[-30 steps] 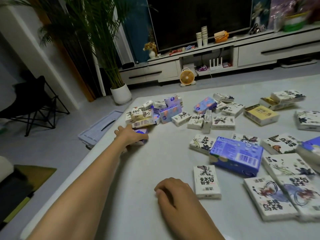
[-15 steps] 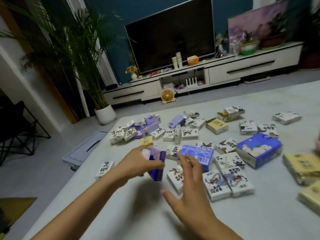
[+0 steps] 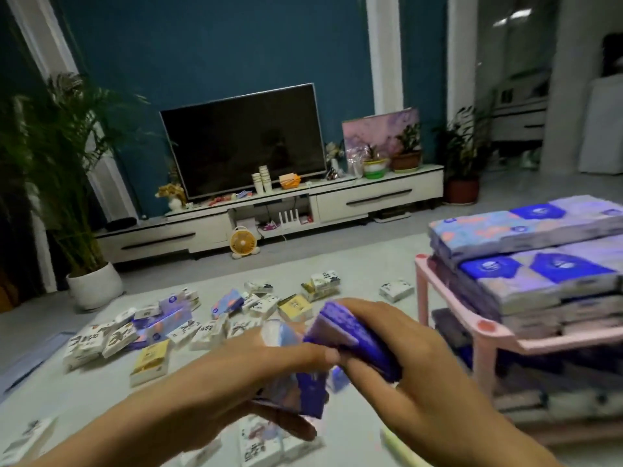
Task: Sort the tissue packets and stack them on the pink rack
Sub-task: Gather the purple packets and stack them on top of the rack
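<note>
My left hand [image 3: 249, 375] grips a blue and white tissue packet [image 3: 296, 392] in mid-air, low in the middle of the view. Right beside it, my right hand [image 3: 404, 372] holds a larger blue packet [image 3: 350, 335], fingers curled over its top. The two packets touch. On the right stands the pink rack [image 3: 485, 328], with stacked blue and purple packets [image 3: 526, 264] on its upper shelf and more on the lower shelves. Several white, yellow and blue packets [image 3: 188, 328] lie scattered on the pale table [image 3: 84, 399] behind my hands.
A yellow packet [image 3: 150, 360] and a white one [image 3: 259, 439] lie close to my hands. Beyond the table are a TV cabinet [image 3: 377, 197], a small fan [image 3: 241, 242] on the floor and a potted palm [image 3: 94, 284] at the left.
The view has swung right, so the pink rack is now in sight. My right hand has taken hold of a larger blue packet and both hands have come together.
</note>
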